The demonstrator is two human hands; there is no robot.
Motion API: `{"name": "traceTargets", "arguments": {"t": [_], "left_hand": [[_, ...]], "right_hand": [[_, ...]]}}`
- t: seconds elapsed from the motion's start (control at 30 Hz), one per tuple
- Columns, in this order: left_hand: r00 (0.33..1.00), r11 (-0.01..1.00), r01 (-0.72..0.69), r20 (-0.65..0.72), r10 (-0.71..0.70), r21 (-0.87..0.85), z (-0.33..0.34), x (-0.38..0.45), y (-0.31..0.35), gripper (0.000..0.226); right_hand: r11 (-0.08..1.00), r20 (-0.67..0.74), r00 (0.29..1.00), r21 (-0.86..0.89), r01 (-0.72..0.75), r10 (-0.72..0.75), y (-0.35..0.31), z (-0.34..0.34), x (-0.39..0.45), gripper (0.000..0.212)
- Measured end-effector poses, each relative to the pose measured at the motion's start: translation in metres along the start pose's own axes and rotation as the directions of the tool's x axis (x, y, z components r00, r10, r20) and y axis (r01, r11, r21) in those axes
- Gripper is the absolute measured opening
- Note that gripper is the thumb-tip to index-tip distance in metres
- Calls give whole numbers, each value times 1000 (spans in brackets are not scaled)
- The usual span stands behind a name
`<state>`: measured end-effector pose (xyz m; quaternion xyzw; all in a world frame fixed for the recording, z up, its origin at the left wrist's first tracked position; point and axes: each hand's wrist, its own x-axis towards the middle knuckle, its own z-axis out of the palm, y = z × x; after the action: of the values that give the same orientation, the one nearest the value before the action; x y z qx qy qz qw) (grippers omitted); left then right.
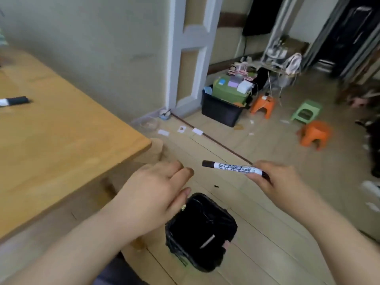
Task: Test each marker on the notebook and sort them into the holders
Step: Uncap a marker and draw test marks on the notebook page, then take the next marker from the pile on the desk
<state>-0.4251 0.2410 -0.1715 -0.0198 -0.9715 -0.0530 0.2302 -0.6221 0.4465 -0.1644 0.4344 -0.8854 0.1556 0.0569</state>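
My right hand (275, 182) pinches a white whiteboard marker (232, 167) with a black cap by its right end, holding it level in the air beyond the table's corner. My left hand (156, 190) hovers to the left of the marker with relaxed fingers and holds nothing. Both hands are above a black lined bin (200, 231) on the floor. Another marker (14, 101) with a black cap lies on the wooden table (61, 145) at the far left edge of the view. No notebook or holder is in sight.
The table's corner juts out at centre left. Beyond lie a wood floor with paper scraps, a dark crate (221, 111) with a green box, two orange stools (263, 105) (315, 134) and a green stool (306, 111). A door frame stands behind.
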Motion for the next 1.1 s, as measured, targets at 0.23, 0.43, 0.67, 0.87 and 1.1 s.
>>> {"name": "traceTargets", "arguments": {"t": [0.23, 0.43, 0.67, 0.87, 1.1], "left_hand": [[985, 996, 76, 159, -68, -47, 47, -7, 2, 30], [975, 988, 153, 166, -147, -25, 37, -23, -6, 29], [982, 983, 183, -40, -182, 4, -36, -34, -29, 24], [927, 924, 365, -138, -349, 117, -118, -94, -75, 25], [778, 732, 628, -219, -589, 262, -189, -197, -135, 30]], "right_hand": [[980, 348, 923, -169, -108, 162, 38, 90, -23, 38], [998, 306, 952, 51, -28, 11, -2, 87, -6, 48], [931, 30, 964, 270, 247, -265, -107, 33, 43, 29], [800, -3, 841, 308, 515, -541, -235, 18, 88, 30], [691, 127, 680, 182, 700, -722, -374, 51, 144, 33]]}}
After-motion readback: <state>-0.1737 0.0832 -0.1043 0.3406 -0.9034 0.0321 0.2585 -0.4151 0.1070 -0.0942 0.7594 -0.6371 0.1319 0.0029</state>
